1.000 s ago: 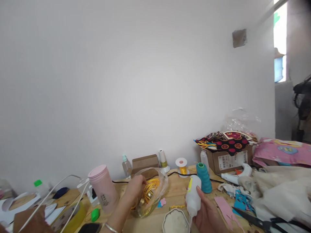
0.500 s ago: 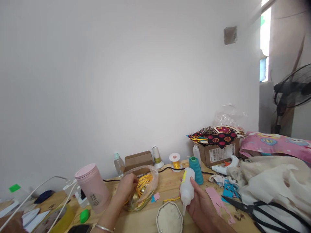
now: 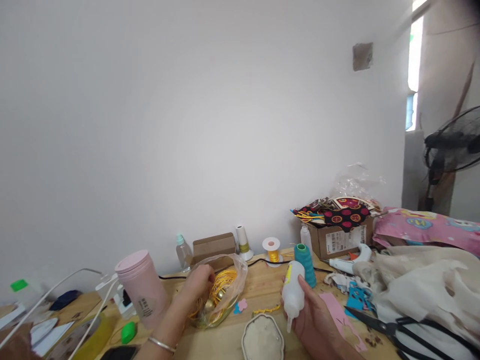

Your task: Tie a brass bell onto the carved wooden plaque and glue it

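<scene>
My left hand (image 3: 200,287), with a silver bangle at its wrist, is at the left side of a clear plastic bag (image 3: 240,272). Its fingers curl down over yellow cords (image 3: 224,282) and gold bells (image 3: 209,304); what they pinch, if anything, is hidden. In my right hand (image 3: 313,317) is a white squeeze bottle (image 3: 294,290), tilted with its nozzle down. Below and left of the nozzle, a cream scalloped frame (image 3: 263,339) lies on the table. A short yellow braid (image 3: 267,310) and small pink and blue flower pieces (image 3: 240,305) lie behind it.
A pink tumbler (image 3: 142,290) stands left, near a green object (image 3: 128,332). Behind are a teal thread cone (image 3: 305,265), a yellow spool (image 3: 272,250) and a full cardboard box (image 3: 345,241). Black scissors (image 3: 390,327) and pale cloth (image 3: 431,280) lie right.
The camera view has shifted slightly. Both hands stay nearly where they were, the left at the bag and the right around the bottle.
</scene>
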{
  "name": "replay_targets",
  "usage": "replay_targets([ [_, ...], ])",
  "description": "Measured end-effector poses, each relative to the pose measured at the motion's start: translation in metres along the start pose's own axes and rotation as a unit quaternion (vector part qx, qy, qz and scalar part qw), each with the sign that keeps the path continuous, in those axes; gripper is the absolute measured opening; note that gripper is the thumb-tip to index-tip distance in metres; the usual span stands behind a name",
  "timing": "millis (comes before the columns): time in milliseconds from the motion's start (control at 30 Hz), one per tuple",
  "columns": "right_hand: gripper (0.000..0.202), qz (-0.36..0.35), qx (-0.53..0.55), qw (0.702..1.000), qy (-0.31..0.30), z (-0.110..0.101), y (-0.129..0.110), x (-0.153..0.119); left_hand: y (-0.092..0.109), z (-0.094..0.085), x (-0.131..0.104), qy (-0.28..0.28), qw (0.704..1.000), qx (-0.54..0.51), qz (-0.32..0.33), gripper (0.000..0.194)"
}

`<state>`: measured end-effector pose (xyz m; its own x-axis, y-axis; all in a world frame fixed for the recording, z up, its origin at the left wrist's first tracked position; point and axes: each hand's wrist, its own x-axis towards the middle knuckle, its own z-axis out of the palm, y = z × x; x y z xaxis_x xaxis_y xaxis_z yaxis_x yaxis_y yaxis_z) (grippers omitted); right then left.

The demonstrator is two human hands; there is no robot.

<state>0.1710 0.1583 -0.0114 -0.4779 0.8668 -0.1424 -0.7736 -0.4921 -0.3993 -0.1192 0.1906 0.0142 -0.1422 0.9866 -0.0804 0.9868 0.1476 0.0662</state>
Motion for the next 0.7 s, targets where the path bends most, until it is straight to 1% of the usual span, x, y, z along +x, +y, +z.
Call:
replay_targets([
  [133, 0.019, -0.004, 0.004, 1.0, 0.031, 0.0008, 0.0018, 0.0009, -0.0055, -0.0012, -0.0012, 0.001, 1.0, 0.008, 0.013, 0.021],
  [333, 0.024, 0.011, -0.012, 0.999, 0.036, -0.0025, 0.006, 0.0019, -0.0069, 0.0005, -0.0068, 0.018, 0.999, -0.017, 0.023, 0.012],
  [467, 0.021, 0.007, -0.016, 0.999, 0.046, -0.0029, 0.0071, 0.0018, -0.0039, 0.003, -0.0095, 0.031, 0.999, -0.024, 0.021, 0.016],
  [533, 0.021, 0.002, -0.015, 0.999, 0.035, -0.0027, 0.0074, 0.0018, -0.0024, 0.0033, -0.009, 0.034, 0.999, -0.021, 0.022, 0.018],
  [633, 0.024, 0.004, -0.007, 1.0, -0.011, -0.0016, 0.0072, 0.0014, 0.0002, 0.0014, -0.0059, 0.028, 0.999, -0.009, 0.028, 0.019],
  [700, 0.027, 0.003, -0.008, 1.0, -0.028, -0.0002, 0.0062, 0.0009, 0.0022, -0.001, -0.0033, 0.017, 0.999, 0.002, 0.031, 0.017],
])
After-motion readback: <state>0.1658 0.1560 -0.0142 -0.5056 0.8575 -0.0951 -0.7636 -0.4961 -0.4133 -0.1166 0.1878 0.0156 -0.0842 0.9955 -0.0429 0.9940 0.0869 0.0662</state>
